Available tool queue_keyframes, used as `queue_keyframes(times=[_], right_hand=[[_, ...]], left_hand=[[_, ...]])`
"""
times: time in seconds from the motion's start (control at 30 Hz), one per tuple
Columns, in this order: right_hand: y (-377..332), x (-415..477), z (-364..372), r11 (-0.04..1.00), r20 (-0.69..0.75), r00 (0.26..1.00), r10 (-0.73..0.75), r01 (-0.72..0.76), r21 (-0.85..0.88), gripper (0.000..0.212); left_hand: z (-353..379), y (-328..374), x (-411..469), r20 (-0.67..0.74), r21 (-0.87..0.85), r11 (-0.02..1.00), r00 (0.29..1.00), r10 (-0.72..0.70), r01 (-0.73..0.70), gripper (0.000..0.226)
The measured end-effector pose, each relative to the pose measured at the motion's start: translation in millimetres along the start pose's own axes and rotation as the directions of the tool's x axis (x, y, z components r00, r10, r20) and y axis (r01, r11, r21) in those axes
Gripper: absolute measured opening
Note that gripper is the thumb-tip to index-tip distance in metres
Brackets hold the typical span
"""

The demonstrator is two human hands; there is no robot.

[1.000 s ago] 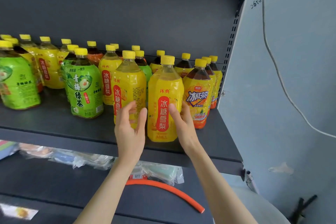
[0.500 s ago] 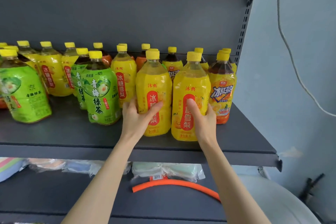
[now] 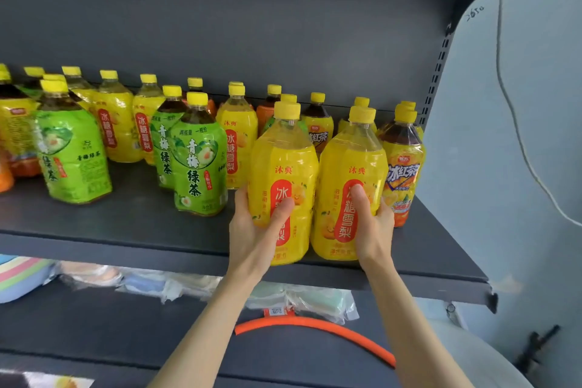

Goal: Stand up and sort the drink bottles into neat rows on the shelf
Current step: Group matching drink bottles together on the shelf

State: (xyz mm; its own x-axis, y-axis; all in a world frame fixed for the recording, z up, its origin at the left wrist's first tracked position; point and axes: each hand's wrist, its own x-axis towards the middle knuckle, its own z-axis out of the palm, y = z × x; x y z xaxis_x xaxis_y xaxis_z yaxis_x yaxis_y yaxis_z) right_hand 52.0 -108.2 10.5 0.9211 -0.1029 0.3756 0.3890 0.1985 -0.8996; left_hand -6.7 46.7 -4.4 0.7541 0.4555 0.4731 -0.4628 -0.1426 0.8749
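Two yellow bottles stood upright and touching near the front edge of the dark shelf (image 3: 126, 230), towards its right end. The left hand (image 3: 255, 230) gripped the left yellow bottle (image 3: 283, 164), thumb laid across its red label and fingers curled round its far side. The right hand (image 3: 373, 230) gripped the right yellow bottle (image 3: 352, 161) in the same way. An iced-tea bottle (image 3: 401, 167) stood just beside the right hand. Further left stood a green tea bottle (image 3: 198, 164), with more bottles in loose rows behind. An orange hose (image 3: 315, 324) lay on the lower shelf (image 3: 94, 331).
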Motion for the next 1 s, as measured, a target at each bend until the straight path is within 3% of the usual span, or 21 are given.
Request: queue_keyframes(times=[0.17, 0.4, 0.63, 0.83, 1.0], right_hand=[[0, -19, 17, 1.0, 0.056, 0.998, -0.001, 0.001, 0.011, 0.044], [-15, -39, 89, 0.999, 0.172, 0.985, -0.015, 0.01, 0.03, 0.05], [0, -86, 204, 0.999, 0.244, 0.97, 0.006, -0.016, 0.039, 0.055], [16, -127, 306, 0.998, 0.211, 0.977, 0.031, -0.042, 0.05, 0.062], [29, -130, 350, 0.999, 0.089, 0.995, 0.048, -0.049, 0.015, 0.069]], left_hand=[[-28, 6, -9, -0.076, 0.055, 0.998, 0.997, 0.009, -0.005, 0.066], [-104, 24, 5, -0.181, 0.047, 0.999, 0.983, 0.007, 0.001, 0.059], [-226, 26, 16, -0.255, 0.082, 0.997, 0.967, 0.021, 0.0, 0.058], [-332, 29, 46, -0.249, 0.144, 0.99, 0.968, 0.046, -0.011, 0.055], [-378, 19, 75, -0.214, 0.11, 0.994, 0.976, 0.022, 0.002, 0.063]])
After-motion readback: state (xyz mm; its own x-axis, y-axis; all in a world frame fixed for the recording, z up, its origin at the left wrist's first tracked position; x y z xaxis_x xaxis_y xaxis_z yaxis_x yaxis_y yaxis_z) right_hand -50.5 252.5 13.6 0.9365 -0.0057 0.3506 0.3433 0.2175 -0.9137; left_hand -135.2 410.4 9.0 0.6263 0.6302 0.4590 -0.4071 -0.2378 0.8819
